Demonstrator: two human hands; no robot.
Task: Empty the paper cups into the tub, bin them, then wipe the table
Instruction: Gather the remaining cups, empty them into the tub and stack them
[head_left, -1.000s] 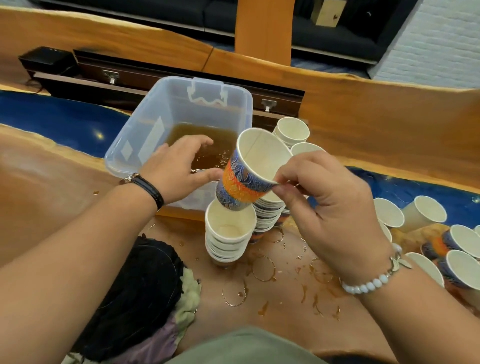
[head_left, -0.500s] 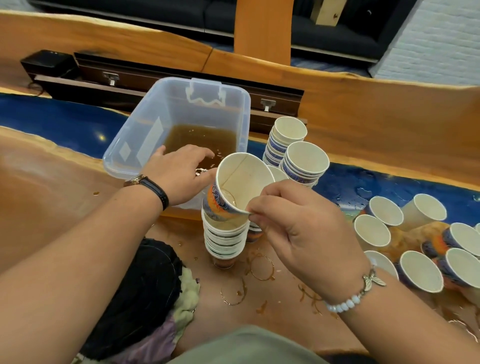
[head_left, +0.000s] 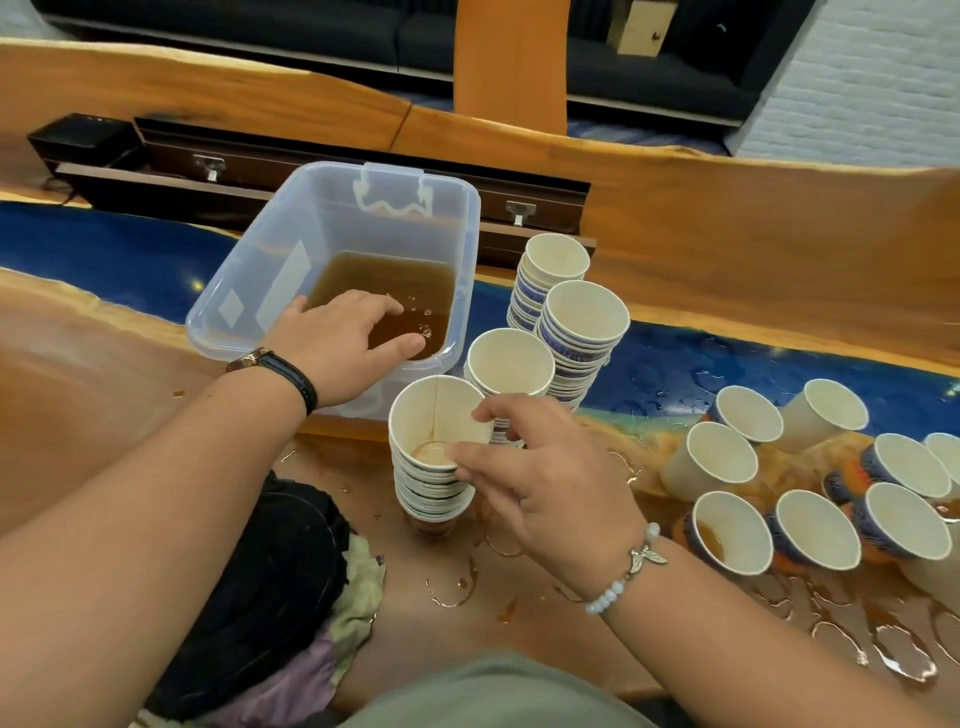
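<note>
While tub holds brown liquid, top cup near-empty.

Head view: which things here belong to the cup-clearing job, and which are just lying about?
Job: clear plastic tub of brown liquid; near stack of nested white paper cups, top cup pinched by the right hand; taller cup stacks behind; loose paper cups at right; crumpled dark-and-green cloths.
Lying about: black box; dark wooden latched drawer unit; cardboard box.

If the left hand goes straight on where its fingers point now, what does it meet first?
Probably the right wall of the tub: the left hand reaches over the near rim, fingers aimed right and away above the brown liquid. Depth is unclear.
</note>
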